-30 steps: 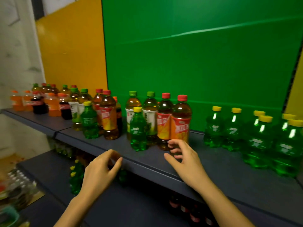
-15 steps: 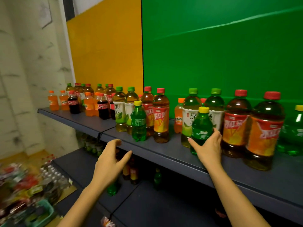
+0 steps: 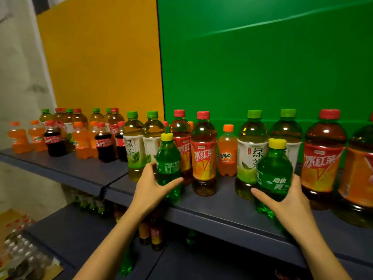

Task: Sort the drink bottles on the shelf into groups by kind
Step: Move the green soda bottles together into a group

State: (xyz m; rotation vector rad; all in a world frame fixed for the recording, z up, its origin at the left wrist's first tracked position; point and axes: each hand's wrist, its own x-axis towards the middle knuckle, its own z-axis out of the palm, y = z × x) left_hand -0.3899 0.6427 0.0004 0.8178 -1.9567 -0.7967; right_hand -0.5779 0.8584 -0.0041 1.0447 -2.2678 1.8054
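Both hands now on green soda bottles

Left hand (image 3: 150,185) has just closed around one green bottle (image 3: 169,168); right hand (image 3: 286,201) already grips another (image 3: 272,174), ready for grouping.

Both hands are bare: the left hand (image 3: 150,188) and the right hand (image 3: 290,201) wear no gloves, rings or watch. Behind them, both forearms are uncovered, with no sleeve in view.
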